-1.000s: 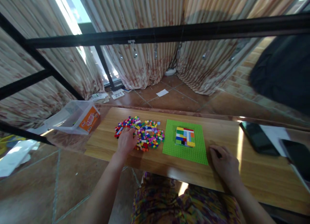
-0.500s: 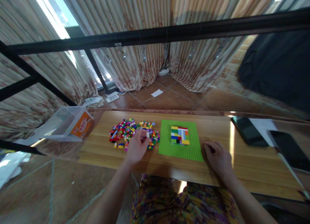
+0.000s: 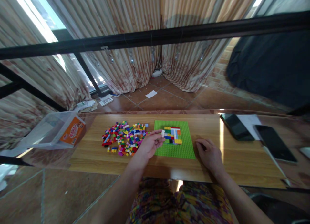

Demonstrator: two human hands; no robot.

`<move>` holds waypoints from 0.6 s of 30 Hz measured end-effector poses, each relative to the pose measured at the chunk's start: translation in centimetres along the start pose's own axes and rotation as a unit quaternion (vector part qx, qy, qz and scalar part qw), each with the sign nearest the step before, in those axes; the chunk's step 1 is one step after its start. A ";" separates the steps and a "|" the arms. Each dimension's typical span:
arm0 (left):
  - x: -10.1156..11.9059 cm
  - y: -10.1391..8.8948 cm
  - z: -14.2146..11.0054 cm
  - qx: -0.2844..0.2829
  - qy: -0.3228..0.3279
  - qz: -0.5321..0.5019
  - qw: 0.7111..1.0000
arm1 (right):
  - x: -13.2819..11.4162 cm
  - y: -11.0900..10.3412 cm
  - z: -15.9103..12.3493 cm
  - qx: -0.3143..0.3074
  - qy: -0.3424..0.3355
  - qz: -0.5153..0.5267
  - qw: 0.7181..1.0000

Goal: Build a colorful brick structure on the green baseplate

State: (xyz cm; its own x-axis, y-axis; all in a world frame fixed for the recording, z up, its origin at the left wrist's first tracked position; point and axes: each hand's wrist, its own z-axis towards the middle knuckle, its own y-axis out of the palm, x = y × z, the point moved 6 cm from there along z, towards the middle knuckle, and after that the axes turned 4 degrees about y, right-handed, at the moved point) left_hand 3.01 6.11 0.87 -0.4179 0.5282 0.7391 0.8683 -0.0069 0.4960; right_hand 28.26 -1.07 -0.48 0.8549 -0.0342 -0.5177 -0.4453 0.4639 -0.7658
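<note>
My left hand pinches a small white brick over the left part of the green baseplate, right beside the flat block of coloured bricks built on it. A loose pile of small coloured bricks lies on the wooden table to the left of the plate. My right hand rests on the table just right of the baseplate, fingers curled loosely with nothing seen in them.
A clear plastic box with an orange label stands off the table's left end. Two dark phones and a white sheet lie at the right. A black metal bar crosses above, curtains behind.
My left hand left the brick pile with a white brick and moved right to the baseplate's built block. The right hand stayed beside the plate. The view shifted rightward.
</note>
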 end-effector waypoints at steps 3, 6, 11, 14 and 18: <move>-0.1 -0.2 0.0 0.001 -0.012 -0.020 1.000 | 0.0 0.0 0.0 -0.002 -0.003 0.011 1.000; -0.2 -0.1 0.1 -0.005 -0.008 -0.037 0.999 | 0.0 0.0 0.1 -0.004 -0.007 0.017 1.000; -0.2 -0.1 0.4 0.001 0.003 -0.025 1.000 | 0.2 0.1 0.0 -0.007 -0.002 0.021 1.000; -0.1 -0.3 0.5 0.002 0.023 0.009 1.000 | 0.2 0.2 0.0 -0.006 0.000 0.027 1.000; -0.2 -0.8 0.7 0.013 0.047 0.100 0.994 | 0.2 0.1 0.1 -0.008 0.004 0.027 1.000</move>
State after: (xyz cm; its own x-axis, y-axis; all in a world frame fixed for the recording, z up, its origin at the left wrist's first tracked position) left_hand 2.62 6.58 0.02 -0.2584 0.4377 0.8612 0.9426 -0.0809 0.3240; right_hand 28.38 -0.96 -0.67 0.8271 -0.0169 -0.5618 -0.4953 0.4508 -0.7426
